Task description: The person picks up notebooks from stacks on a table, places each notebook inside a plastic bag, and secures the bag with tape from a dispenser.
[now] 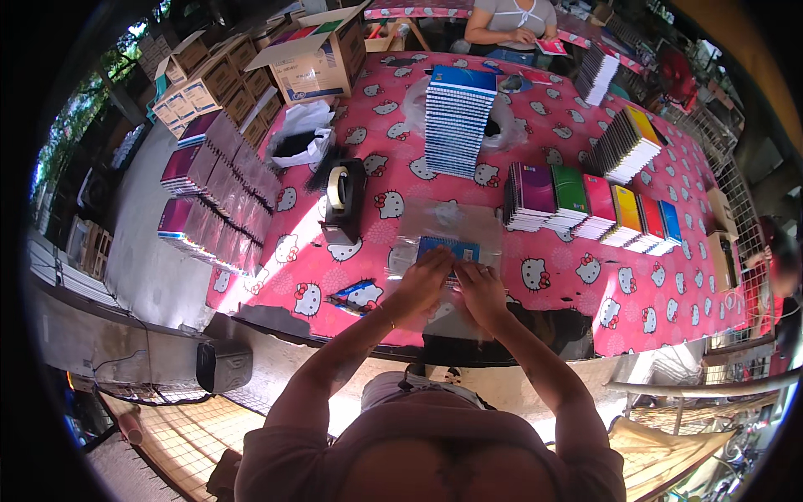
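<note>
A small blue spiral notebook (429,243) lies in front of me on clear plastic sheets or bags (447,213). My left hand (432,273) has its fingers bent together at the notebook's near edge. Beside it, my right hand (479,286) is closed over the near right side, its fingertips close to the left ones. Parts of the notebook and any plastic under the palms are hidden by my hands. Beyond the plastic stands a tall stack of blue notebooks (458,117). To the left is a black tape dispenser (343,205) with a tape roll.
Rows of coloured notebooks (577,197) stand at right, with another stack (627,146) behind. Wrapped purple notebooks (209,197) are piled at left. Cardboard boxes (314,67), a white plastic bag (301,134) and a blue-handled tool (355,295) are nearby. Another person (512,23) works across the table.
</note>
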A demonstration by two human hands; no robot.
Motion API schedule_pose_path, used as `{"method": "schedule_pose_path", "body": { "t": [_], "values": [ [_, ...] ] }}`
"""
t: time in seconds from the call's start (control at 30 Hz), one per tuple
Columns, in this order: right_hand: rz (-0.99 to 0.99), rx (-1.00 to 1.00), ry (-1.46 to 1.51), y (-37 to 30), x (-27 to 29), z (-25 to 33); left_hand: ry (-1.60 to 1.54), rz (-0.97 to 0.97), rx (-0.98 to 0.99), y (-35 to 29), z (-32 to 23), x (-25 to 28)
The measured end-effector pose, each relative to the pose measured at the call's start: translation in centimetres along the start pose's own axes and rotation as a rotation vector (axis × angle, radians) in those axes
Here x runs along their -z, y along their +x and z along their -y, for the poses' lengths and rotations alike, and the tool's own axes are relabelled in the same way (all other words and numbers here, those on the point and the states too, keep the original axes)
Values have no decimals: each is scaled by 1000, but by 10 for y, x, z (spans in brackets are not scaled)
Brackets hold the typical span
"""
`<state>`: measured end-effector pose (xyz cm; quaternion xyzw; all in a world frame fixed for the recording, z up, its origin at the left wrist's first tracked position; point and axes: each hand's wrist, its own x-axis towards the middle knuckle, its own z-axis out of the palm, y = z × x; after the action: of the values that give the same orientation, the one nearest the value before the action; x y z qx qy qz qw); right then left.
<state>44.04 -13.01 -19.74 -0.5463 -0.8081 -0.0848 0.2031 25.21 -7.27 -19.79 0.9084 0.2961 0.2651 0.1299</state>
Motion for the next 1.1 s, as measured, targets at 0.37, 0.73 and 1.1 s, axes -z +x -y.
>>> {"method": "schedule_pose_path", "body": {
  "t": [0.37, 0.73, 1.1],
  "values": [
    [-77, 7, 3, -1, 6, 7, -644, -281, 666, -68, 69, 71],
    [-72, 62, 109, 6, 10, 10, -894, -547, 994, -91, 167, 134],
    [-75, 18, 138, -6, 4, -2, -1306, -884, 1200, -110, 112, 94]
  ]
}}
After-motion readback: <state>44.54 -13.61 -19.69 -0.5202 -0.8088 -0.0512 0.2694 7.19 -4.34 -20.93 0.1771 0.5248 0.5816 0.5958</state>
